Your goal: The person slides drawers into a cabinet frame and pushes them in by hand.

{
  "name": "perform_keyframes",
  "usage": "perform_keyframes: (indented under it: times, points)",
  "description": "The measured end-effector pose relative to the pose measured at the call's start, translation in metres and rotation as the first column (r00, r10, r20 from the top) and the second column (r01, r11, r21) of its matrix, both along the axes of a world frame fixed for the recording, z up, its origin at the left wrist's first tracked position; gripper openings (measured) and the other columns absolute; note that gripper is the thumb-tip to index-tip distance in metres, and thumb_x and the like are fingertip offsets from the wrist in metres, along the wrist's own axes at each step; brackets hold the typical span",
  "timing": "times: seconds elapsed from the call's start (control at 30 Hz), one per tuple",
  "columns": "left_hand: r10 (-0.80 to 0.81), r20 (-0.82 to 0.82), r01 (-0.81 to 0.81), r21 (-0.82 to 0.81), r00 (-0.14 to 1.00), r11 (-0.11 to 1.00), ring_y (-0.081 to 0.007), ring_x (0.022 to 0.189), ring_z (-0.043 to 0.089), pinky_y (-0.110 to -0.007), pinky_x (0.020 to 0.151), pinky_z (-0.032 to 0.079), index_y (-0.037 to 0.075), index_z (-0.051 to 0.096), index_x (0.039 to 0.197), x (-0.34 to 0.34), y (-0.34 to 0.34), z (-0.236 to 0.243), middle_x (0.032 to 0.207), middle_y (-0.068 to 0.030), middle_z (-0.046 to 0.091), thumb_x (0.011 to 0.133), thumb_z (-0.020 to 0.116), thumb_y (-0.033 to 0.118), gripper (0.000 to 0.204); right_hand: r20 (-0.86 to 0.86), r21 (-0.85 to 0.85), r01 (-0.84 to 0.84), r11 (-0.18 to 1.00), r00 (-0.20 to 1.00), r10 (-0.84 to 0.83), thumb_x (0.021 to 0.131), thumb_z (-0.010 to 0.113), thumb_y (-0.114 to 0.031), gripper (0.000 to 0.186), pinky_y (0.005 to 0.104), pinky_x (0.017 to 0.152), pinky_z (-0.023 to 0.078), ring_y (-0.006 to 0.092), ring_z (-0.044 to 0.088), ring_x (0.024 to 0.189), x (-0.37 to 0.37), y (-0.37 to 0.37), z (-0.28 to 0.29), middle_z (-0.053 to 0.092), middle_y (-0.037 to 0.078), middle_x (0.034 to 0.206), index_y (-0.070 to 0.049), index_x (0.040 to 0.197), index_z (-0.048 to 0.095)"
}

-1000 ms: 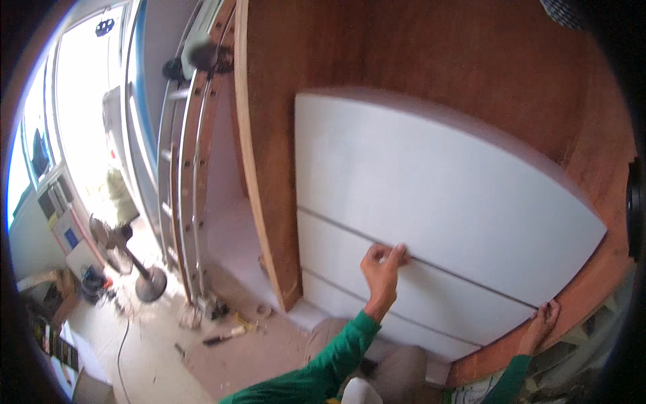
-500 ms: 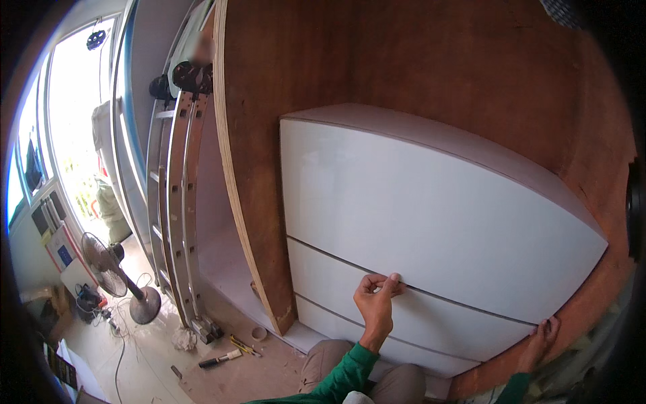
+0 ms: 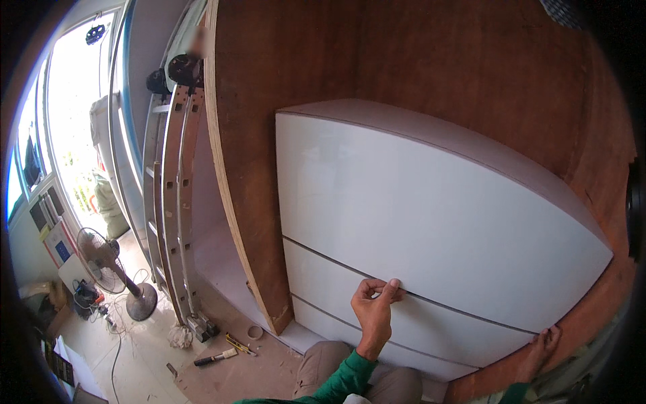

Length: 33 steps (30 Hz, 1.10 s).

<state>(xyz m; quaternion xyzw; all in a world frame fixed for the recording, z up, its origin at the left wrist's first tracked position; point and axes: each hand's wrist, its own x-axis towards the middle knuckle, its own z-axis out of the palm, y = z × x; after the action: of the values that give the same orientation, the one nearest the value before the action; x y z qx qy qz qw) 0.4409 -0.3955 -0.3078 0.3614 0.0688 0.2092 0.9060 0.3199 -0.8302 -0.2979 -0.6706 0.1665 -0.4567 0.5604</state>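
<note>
The white top drawer (image 3: 431,215) is set inside the brown cabinet (image 3: 437,54), above two shallower drawers (image 3: 437,330). Its lower edge is met near mid-width by the left hand (image 3: 374,315), thumb and fingers drawn close together, and at the right corner by the right hand (image 3: 544,347), fingers bent. Whether anything is gripped by either cannot be told. A ladder (image 3: 176,202) is stood leftward.

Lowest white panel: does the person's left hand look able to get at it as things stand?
Probably yes: the left hand is at the upper edge of the middle panel, and the lowest panel shows on both sides of its green sleeve. The knees in front might crowd the lower part.
</note>
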Motion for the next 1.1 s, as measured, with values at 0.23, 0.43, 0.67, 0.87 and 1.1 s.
perform_keyframes:
  times: [0.23, 0.43, 0.67, 0.87, 1.1]
  points:
    - [-0.023, -0.027, 0.023, -0.004, 0.999, 1.0, -0.0246, 0.075, 0.075, -0.04, 0.072, 0.066, 0.0, 0.063, 0.094, -0.006, 0.0, 0.005, 0.087, -0.0122, 0.072, 0.095, 0.08, 0.002, 0.017, 0.015, -0.049, -0.004, 0.999, 1.0, 0.005, 0.109, 0.061, -0.033, 0.038, 0.0362, 0.093, 0.042, 0.0181, 0.047, 0.103, -0.005, -0.04, -0.018, 0.052, 0.005, 0.116, -0.004, 0.132, 0.053]
    - [0.002, -0.016, -0.002, 0.038, 1.0, 0.999, -0.0233, 0.076, 0.076, -0.036, 0.07, 0.065, -0.002, 0.062, 0.095, -0.001, -0.004, 0.004, 0.086, -0.0125, 0.072, 0.096, 0.08, 0.004, 0.019, -0.043, -0.066, 0.11, 0.992, 0.993, -0.113, 0.11, 0.059, -0.03, 0.037, 0.0357, 0.096, 0.042, 0.0193, 0.05, 0.109, -0.007, -0.03, -0.014, 0.054, 0.006, 0.122, -0.003, 0.135, 0.055]
    - [0.144, -0.013, -0.139, 0.167, 0.99, 0.976, -0.0208, 0.073, 0.073, -0.035, 0.069, 0.063, 0.0, 0.063, 0.089, 0.005, -0.014, -0.005, 0.084, -0.0115, 0.072, 0.095, 0.08, 0.004, 0.019, 0.048, -0.052, 0.087, 0.995, 0.995, -0.084, 0.113, 0.055, -0.022, 0.028, 0.0365, 0.094, 0.046, 0.0191, 0.052, 0.107, 0.001, -0.009, -0.002, 0.058, 0.008, 0.125, -0.003, 0.133, 0.055]
    - [0.111, -0.06, -0.109, 0.032, 0.992, 0.994, -0.02, 0.069, 0.073, -0.032, 0.061, 0.061, -0.003, 0.062, 0.092, -0.005, -0.012, 0.007, 0.083, -0.0087, 0.067, 0.093, 0.08, 0.003, 0.019, -0.115, -0.12, 0.091, 0.989, 0.988, -0.105, 0.111, 0.063, -0.03, 0.033, 0.0316, 0.079, 0.045, 0.015, 0.052, 0.095, -0.006, -0.031, -0.01, 0.061, 0.004, 0.12, -0.008, 0.135, 0.059]
    - [0.121, -0.076, -0.119, 0.028, 0.99, 0.993, -0.0192, 0.066, 0.073, -0.032, 0.06, 0.061, -0.003, 0.062, 0.091, 0.003, -0.007, 0.011, 0.08, -0.0093, 0.068, 0.093, 0.08, 0.002, 0.019, -0.053, -0.13, 0.126, 0.983, 0.99, -0.134, 0.11, 0.063, -0.029, 0.044, 0.0324, 0.087, 0.051, 0.0209, 0.062, 0.107, -0.003, -0.014, -0.015, 0.064, 0.013, 0.128, -0.005, 0.145, 0.055]
